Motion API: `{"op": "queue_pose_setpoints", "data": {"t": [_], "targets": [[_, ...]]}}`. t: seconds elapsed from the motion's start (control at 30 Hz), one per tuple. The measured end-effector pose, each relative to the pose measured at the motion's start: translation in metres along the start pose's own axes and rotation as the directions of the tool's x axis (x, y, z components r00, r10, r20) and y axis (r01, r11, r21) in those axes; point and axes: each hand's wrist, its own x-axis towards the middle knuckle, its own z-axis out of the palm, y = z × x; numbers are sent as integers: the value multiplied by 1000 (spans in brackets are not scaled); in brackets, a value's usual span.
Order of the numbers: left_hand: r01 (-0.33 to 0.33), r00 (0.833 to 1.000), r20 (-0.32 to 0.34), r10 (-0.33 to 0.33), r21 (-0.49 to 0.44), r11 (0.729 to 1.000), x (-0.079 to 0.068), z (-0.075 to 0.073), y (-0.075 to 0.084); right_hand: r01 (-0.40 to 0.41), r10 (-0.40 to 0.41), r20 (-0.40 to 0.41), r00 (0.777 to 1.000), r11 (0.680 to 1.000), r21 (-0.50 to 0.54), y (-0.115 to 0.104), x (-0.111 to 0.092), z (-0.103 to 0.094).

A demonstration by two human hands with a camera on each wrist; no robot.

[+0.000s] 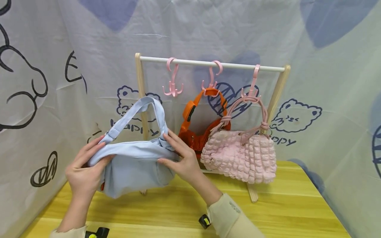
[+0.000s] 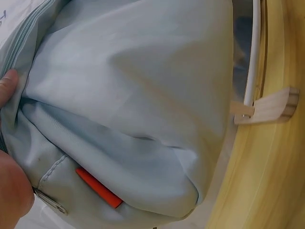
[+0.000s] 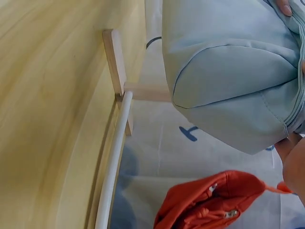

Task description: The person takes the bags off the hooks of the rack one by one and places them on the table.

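Note:
A light blue shoulder bag [image 1: 134, 173] is held up over the table in front of a small rack, its strap [image 1: 120, 125] arching above it. My left hand [image 1: 86, 168] grips the bag's left upper end, thumb on the near side. At the right upper end, by the strap's base, my right hand [image 1: 186, 160] pinches the fabric between thumb and fingers. The left wrist view shows a red tag [image 2: 99, 187] and a metal zipper pull [image 2: 50, 200] on the bag's side. A smooth rounded end of the bag [image 3: 233, 71] fills the right wrist view's upper right.
The rack's white rod [image 1: 193, 62] carries a bare pink hook [image 1: 172, 86] at left. An orange bag [image 1: 190, 138] hangs from the middle pink hook [image 1: 212, 77], a pink puffy bag [image 1: 238, 155] from the right one. The rack stands on a yellow wooden table [image 1: 285, 198] before printed cloth.

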Motion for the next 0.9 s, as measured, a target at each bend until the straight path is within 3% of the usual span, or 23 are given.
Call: {"op": "queue_pose_setpoints", "data": {"t": [0.17,0.5,0.6,0.7,0.77,0.9], "targets": [[-34,999,-14,34,-25,999,3,-10,6,19,-19,-3,1000,1000,-7,2,1,13],[-42,999,33,39,84,996,13,-36,8,-65,64,29,998,998,22,0,-3,41],[-5,999,49,-5,195,981,17,-44,8,-89,89,39,995,996,9,2,-4,48],[46,996,54,-68,334,941,22,-49,8,-130,129,56,990,991,23,3,-5,54],[87,992,55,-118,386,919,24,-52,9,-161,158,65,985,986,37,4,-6,58],[170,975,64,-211,392,904,30,-59,8,-201,197,74,977,978,49,9,-8,67]]}}
